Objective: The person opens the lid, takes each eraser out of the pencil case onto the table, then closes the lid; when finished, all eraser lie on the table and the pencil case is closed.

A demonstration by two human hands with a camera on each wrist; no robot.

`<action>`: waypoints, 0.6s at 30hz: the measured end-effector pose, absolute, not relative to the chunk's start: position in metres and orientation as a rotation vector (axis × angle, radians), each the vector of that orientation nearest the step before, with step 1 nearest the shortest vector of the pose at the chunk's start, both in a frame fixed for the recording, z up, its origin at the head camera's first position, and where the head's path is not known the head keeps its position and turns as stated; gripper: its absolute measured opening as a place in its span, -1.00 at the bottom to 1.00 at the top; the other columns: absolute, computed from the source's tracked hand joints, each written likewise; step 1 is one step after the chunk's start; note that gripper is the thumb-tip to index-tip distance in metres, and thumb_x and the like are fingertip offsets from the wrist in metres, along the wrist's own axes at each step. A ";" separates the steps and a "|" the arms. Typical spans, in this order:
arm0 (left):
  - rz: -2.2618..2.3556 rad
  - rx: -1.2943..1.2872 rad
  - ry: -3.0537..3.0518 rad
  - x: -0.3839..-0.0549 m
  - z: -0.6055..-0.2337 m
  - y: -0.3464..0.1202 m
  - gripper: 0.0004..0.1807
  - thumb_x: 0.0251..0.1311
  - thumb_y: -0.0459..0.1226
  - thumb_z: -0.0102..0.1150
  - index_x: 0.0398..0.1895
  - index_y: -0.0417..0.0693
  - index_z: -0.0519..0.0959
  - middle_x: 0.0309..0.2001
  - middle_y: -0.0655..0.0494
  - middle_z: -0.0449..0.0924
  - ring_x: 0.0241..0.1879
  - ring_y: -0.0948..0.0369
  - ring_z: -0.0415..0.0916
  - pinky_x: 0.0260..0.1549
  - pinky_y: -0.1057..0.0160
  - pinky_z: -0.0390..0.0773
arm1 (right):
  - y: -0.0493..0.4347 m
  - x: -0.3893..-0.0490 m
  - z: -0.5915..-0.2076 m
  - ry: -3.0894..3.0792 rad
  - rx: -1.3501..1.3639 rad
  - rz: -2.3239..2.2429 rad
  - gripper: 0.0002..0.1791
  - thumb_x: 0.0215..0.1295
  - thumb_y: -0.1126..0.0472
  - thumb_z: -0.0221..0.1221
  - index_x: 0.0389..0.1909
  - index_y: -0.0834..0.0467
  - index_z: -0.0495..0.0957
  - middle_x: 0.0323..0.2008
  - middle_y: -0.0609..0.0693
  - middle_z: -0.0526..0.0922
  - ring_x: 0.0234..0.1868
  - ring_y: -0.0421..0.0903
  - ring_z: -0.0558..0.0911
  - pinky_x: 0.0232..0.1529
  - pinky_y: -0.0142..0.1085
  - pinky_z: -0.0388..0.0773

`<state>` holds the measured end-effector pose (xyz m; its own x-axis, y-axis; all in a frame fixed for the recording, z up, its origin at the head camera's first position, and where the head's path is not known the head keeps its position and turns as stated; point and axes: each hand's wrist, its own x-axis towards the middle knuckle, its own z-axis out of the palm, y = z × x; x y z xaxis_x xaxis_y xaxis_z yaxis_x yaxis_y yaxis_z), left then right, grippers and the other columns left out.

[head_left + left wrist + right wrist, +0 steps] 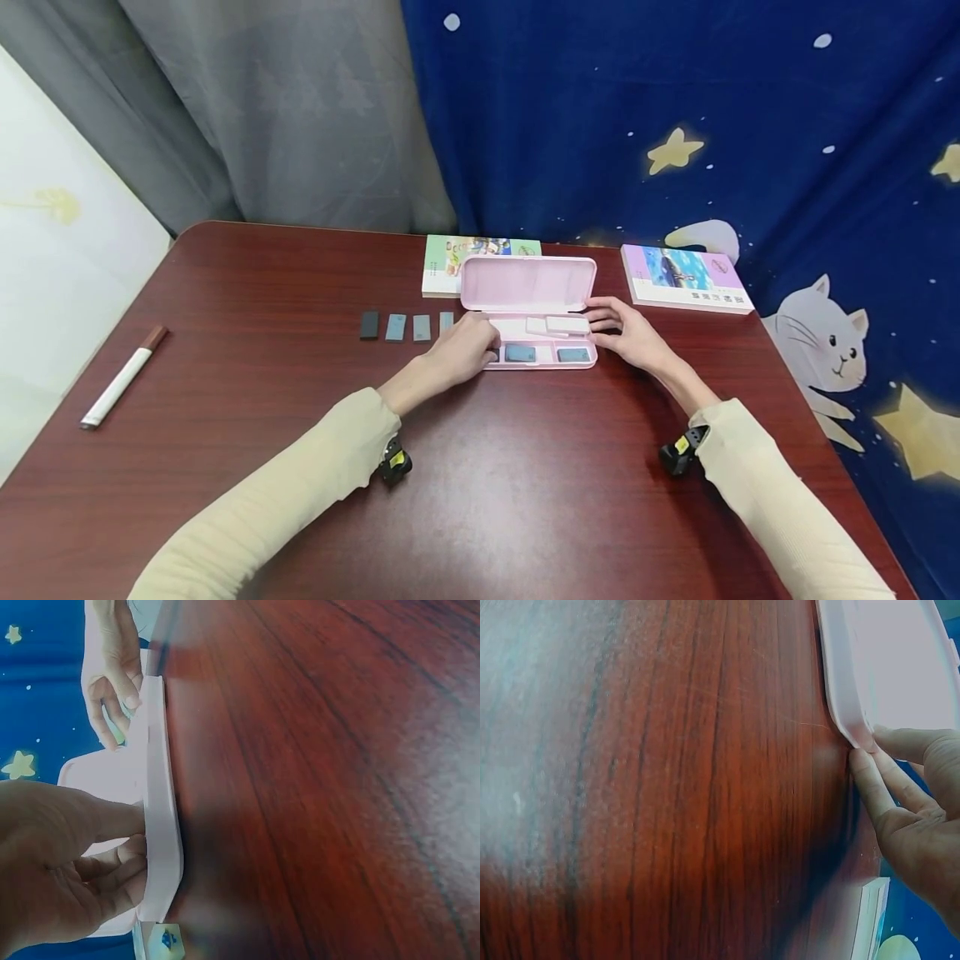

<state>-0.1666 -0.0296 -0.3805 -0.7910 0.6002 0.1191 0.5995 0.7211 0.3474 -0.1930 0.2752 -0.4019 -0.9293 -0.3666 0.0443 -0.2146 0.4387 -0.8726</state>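
A pink pencil case (pixel 528 284) lies with its lid raised toward the back. My left hand (pixel 467 340) reaches into its front left compartment, fingers curled and pinching a small dark eraser-like block (pixel 492 356), mostly hidden by the hand. At the case's right end my right hand (pixel 628 333) pinches the rim; the right wrist view has the thumb (pixel 911 741) over the edge and fingers outside. Inside the case, two grey-blue blocks (pixel 521 353) lie in the front compartments, and white blocks (pixel 567 326) lie behind them.
Left of the case stands a row of small blocks, one black (pixel 369 325) and several grey-blue (pixel 396 327). A green-covered book (pixel 442 267) lies behind the case, a purple-covered book (pixel 681 277) at the back right. A white marker (pixel 123 380) lies far left on the brown table (pixel 480 500).
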 end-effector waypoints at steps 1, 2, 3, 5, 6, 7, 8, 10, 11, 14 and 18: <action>0.593 1.011 2.908 -0.167 -0.380 -0.029 -0.96 0.11 -0.41 0.31 -0.46 -0.15 0.67 -0.41 0.04 0.55 -0.25 0.12 0.49 -0.30 0.20 0.56 | 0.275 -0.193 -0.402 2.537 -0.510 -1.498 -0.41 0.21 0.55 0.18 0.28 0.36 0.29 0.06 0.37 0.50 0.03 0.25 0.53 -0.04 -0.45 0.52; 0.602 1.003 2.904 -0.168 -0.380 -0.029 -0.98 0.10 -0.42 0.31 -0.44 -0.16 0.67 -0.40 0.04 0.55 -0.25 0.13 0.50 -0.30 0.20 0.57 | 0.275 -0.193 -0.402 2.537 -0.505 -1.497 -0.41 0.21 0.55 0.18 0.28 0.36 0.29 0.06 0.37 0.50 0.03 0.25 0.54 -0.04 -0.45 0.52; 0.609 0.990 2.898 -0.168 -0.379 -0.029 -0.99 0.09 -0.42 0.32 -0.43 -0.18 0.67 -0.39 0.03 0.56 -0.25 0.12 0.50 -0.29 0.21 0.57 | 0.275 -0.193 -0.402 2.537 -0.506 -1.494 -0.41 0.21 0.54 0.19 0.28 0.35 0.29 0.06 0.36 0.50 0.03 0.24 0.54 -0.03 -0.45 0.52; 0.620 0.968 2.888 -0.170 -0.378 -0.028 -0.96 0.08 -0.43 0.32 -0.40 -0.20 0.66 -0.36 0.01 0.56 -0.22 0.10 0.49 -0.26 0.21 0.58 | 0.275 -0.194 -0.402 2.534 -0.491 -1.490 -0.41 0.22 0.53 0.19 0.28 0.34 0.29 0.06 0.35 0.50 0.04 0.22 0.54 -0.03 -0.44 0.52; 0.627 0.956 2.883 -0.170 -0.378 -0.028 -0.94 0.07 -0.43 0.33 -0.38 -0.20 0.65 -0.34 0.01 0.55 -0.19 0.08 0.49 -0.23 0.20 0.57 | 0.275 -0.194 -0.402 2.536 -0.486 -1.483 -0.41 0.22 0.53 0.19 0.28 0.33 0.29 0.06 0.34 0.51 0.04 0.22 0.54 -0.02 -0.43 0.52; 0.634 0.946 2.879 -0.170 -0.378 -0.027 -0.93 0.07 -0.43 0.34 -0.37 -0.20 0.64 -0.32 0.01 0.55 -0.18 0.07 0.48 -0.21 0.19 0.57 | 0.275 -0.194 -0.402 2.537 -0.481 -1.478 -0.41 0.22 0.52 0.20 0.28 0.33 0.29 0.06 0.33 0.51 0.05 0.21 0.54 0.00 -0.40 0.53; 0.638 0.945 2.877 -0.171 -0.378 -0.027 -0.92 0.07 -0.43 0.35 -0.37 -0.20 0.63 -0.32 0.01 0.54 -0.17 0.05 0.47 -0.20 0.19 0.56 | 0.276 -0.195 -0.402 2.538 -0.475 -1.472 -0.41 0.22 0.51 0.20 0.28 0.32 0.29 0.06 0.33 0.51 0.05 0.20 0.55 0.02 -0.36 0.53; 0.645 0.942 2.880 -0.171 -0.379 -0.027 -0.91 0.06 -0.42 0.36 -0.38 -0.19 0.62 -0.32 0.02 0.52 -0.17 0.04 0.46 -0.20 0.18 0.55 | 0.276 -0.195 -0.402 2.538 -0.468 -1.469 -0.41 0.23 0.50 0.20 0.28 0.31 0.30 0.06 0.32 0.52 0.05 0.19 0.55 0.06 -0.26 0.53; 0.655 0.941 2.884 -0.171 -0.380 -0.027 -0.90 0.05 -0.42 0.37 -0.39 -0.18 0.62 -0.32 0.03 0.52 -0.17 0.03 0.45 -0.20 0.17 0.55 | 0.276 -0.195 -0.403 2.539 -0.468 -1.468 -0.41 0.23 0.50 0.21 0.28 0.31 0.30 0.06 0.32 0.52 0.05 0.19 0.55 0.07 -0.22 0.52; 0.664 0.948 2.903 -0.170 -0.381 -0.027 -0.89 0.04 -0.43 0.38 -0.42 -0.18 0.60 -0.33 0.03 0.50 -0.18 0.02 0.47 -0.21 0.17 0.55 | 0.275 -0.194 -0.403 2.538 -0.463 -1.475 -0.42 0.23 0.49 0.21 0.28 0.30 0.31 0.06 0.31 0.52 0.05 0.19 0.55 0.09 -0.14 0.51; 0.657 0.946 2.933 -0.169 -0.383 -0.026 -0.87 0.03 -0.44 0.38 -0.44 -0.15 0.58 -0.35 0.05 0.49 -0.16 0.01 0.48 -0.25 0.14 0.57 | 0.274 -0.194 -0.403 2.541 -0.456 -1.488 -0.42 0.23 0.50 0.21 0.28 0.32 0.31 0.07 0.32 0.52 0.05 0.19 0.55 0.06 -0.25 0.53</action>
<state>-0.1686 -0.0257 -0.3832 -0.8195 0.5572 0.1340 0.5611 0.7326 0.3852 -0.1941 0.2740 -0.4029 -0.9404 -0.3398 0.0147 -0.1791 0.4579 -0.8708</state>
